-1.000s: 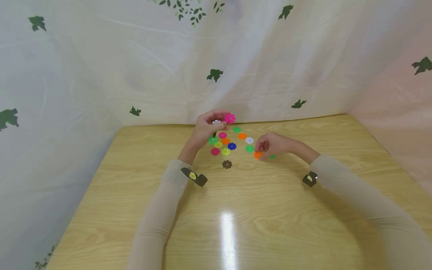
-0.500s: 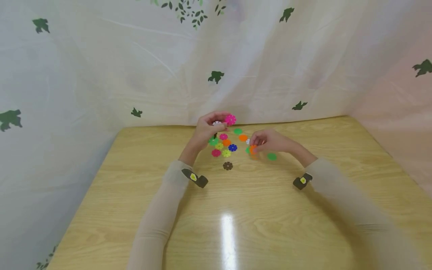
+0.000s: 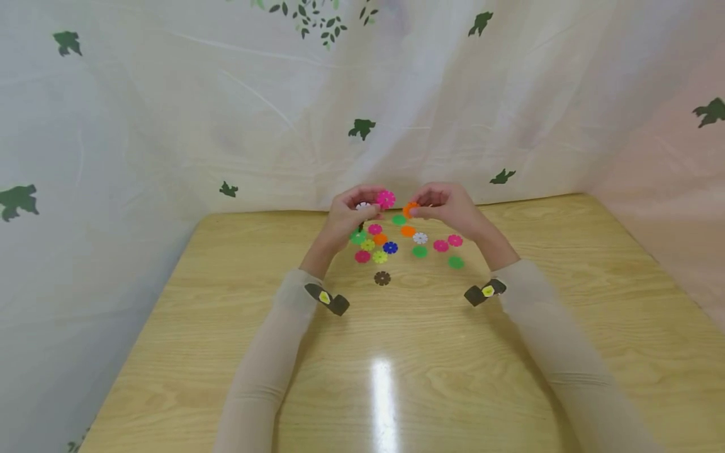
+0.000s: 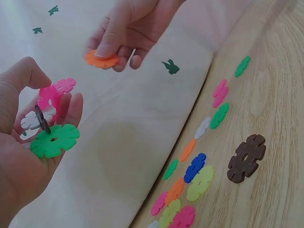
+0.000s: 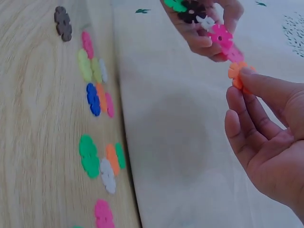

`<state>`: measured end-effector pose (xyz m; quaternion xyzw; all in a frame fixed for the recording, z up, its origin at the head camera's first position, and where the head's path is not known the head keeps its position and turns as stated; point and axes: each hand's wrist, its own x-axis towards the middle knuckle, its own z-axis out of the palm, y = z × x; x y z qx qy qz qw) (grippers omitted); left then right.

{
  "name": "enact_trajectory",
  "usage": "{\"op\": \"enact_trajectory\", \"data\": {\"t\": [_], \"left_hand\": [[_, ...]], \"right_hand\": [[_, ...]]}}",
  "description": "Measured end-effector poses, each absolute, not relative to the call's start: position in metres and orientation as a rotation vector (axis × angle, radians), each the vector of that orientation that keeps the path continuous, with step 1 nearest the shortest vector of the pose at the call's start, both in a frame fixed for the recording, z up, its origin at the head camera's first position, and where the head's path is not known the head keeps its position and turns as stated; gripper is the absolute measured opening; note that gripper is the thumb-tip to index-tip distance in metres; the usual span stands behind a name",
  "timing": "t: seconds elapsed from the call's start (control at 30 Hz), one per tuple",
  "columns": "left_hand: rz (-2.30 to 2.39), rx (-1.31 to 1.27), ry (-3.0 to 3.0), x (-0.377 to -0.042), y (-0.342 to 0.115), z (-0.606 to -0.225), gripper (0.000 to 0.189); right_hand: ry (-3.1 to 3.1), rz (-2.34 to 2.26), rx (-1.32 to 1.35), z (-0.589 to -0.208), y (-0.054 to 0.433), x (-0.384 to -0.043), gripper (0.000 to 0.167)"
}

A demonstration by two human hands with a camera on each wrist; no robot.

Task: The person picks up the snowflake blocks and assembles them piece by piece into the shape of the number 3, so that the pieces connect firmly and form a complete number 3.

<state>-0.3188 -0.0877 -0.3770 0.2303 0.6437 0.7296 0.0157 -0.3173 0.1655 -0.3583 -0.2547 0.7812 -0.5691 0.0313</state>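
My left hand (image 3: 347,215) holds a joined chain of notched plastic flower discs above the far side of the table. In the left wrist view the chain runs from a green disc (image 4: 56,140) through a dark brown disc (image 4: 42,119) and a white disc (image 4: 29,121) to two pink discs (image 4: 48,99). Facing it, my right hand (image 3: 453,204) pinches an orange disc (image 5: 236,75) between thumb and fingers. The right wrist view has this orange disc right by the outermost pink disc (image 5: 235,54) at the chain's end.
Loose flower discs lie flat on the wooden table (image 3: 362,321) below the hands, among them a blue disc (image 3: 390,248), a brown disc (image 3: 382,278) nearest me and a green disc (image 3: 455,262) at the right. A patterned cloth (image 3: 283,126) hangs behind the table's far edge.
My right hand has lifted the orange disc off the table and carried it up and left towards the chain. Two pink discs it covered now show. The left hand has stayed put.
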Motion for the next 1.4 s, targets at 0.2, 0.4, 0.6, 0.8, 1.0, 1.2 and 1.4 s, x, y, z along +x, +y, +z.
{"op": "enact_trajectory", "data": {"t": [0.2, 0.4, 0.6, 0.8, 1.0, 1.2, 1.4], "left_hand": [[2.263, 0.689, 2.020, -0.318, -0.087, -0.376, 0.035], [2.272, 0.675, 2.012, -0.319, -0.086, -0.376, 0.036], [2.271, 0.660, 2.004, -0.318, -0.085, -0.375, 0.035], [2.285, 0.644, 1.979, -0.317, -0.083, -0.377, 0.036], [2.287, 0.649, 1.984, -0.319, -0.082, -0.377, 0.036], [2.276, 0.628, 1.994, -0.318, -0.081, -0.377, 0.036], [2.247, 0.613, 2.028, -0.316, -0.080, -0.376, 0.036]], "right_hand": [[2.385, -1.923, -0.770, -0.360, 0.156, -0.317, 0.018], [2.426, -2.007, -0.777, -0.365, 0.149, -0.319, 0.017], [2.468, -2.026, -0.777, -0.367, 0.144, -0.317, 0.016], [2.512, -2.014, -0.838, -0.369, 0.142, -0.316, 0.014], [2.555, -2.003, -0.844, -0.370, 0.141, -0.316, 0.014], [2.581, -1.997, -0.857, -0.372, 0.139, -0.316, 0.012], [2.615, -1.997, -0.876, -0.373, 0.137, -0.316, 0.012]]}}
